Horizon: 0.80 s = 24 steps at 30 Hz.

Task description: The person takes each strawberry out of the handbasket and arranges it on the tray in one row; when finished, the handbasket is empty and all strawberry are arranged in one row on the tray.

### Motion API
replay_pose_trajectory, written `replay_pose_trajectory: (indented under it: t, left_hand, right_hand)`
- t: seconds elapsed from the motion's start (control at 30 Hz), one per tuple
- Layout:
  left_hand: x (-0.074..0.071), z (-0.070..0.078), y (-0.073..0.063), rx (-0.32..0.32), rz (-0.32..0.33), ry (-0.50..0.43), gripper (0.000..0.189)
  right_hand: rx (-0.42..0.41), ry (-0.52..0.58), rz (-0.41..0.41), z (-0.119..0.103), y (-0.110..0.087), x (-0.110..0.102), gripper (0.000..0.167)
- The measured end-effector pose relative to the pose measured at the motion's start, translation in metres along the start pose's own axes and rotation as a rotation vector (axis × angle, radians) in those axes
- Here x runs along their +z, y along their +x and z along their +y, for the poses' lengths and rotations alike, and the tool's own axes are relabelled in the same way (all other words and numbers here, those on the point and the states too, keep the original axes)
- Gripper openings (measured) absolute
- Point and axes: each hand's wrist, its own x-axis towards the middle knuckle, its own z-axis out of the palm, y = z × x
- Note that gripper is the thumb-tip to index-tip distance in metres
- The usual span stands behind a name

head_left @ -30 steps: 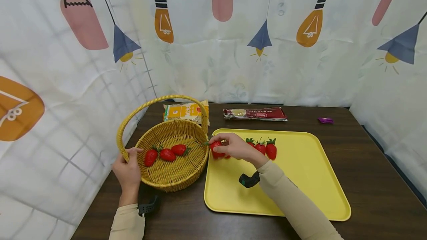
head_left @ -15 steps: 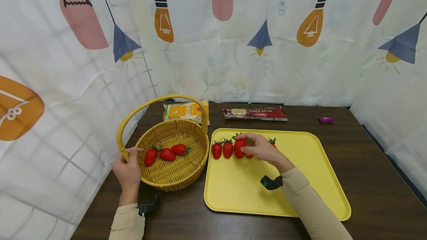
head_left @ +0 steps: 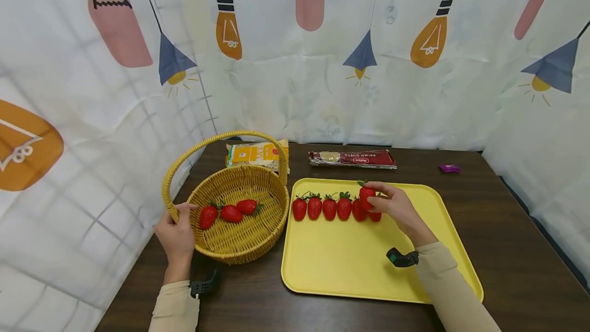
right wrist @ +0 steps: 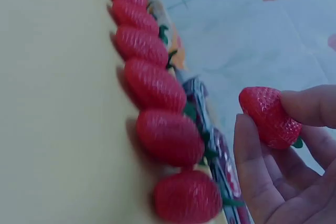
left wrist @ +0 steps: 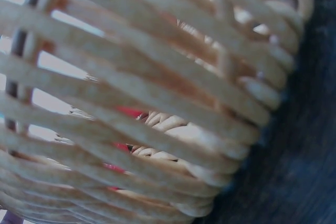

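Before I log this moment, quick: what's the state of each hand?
Left hand: closed, holding the basket by its handle.
Right hand: closed, pinching a strawberry.

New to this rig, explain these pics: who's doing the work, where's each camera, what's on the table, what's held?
No robot here: a person works with two bare hands. The wide picture comes from a head-worn camera looking forward and down; the other two from a camera on each wrist. The left-wrist picture is a blurry close-up of basket weave.

The left hand grips the round golden-yellow woven basket where its arched handle meets the rim. Inside lie three red strawberries. The right hand pinches one red, green-leaved strawberry, apart from a row of six red strawberries on the flat yellow rectangular tray.

Farther back on the dark brown table: a yellow-and-white packet, a long dark-red packet and a small purple packet.
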Motion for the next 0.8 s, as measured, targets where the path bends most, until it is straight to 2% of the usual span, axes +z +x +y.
replay_pose_trajectory:
  t: [0.1,0.33,0.6,0.8]
  left_hand:
    - [-0.001,0.002,0.000,-0.002,-0.005,0.000,0.035]
    - [0.002,-0.021,0.002,-0.007,0.004,0.020,0.033]
    - [0.000,-0.015,0.003,-0.008,-0.004,0.008,0.034]
    - [0.001,-0.011,0.002,-0.015,-0.007,0.010,0.032]
  right_hand:
    - [-0.010,-0.029,0.056,0.006,-0.005,-0.010,0.046]
    - [-0.037,-0.041,0.152,0.018,-0.017,-0.030,0.048]
    - [-0.015,-0.026,0.200,0.032,-0.024,-0.042,0.049]
    - [0.062,-0.078,0.221,0.044,-0.024,-0.048,0.049]
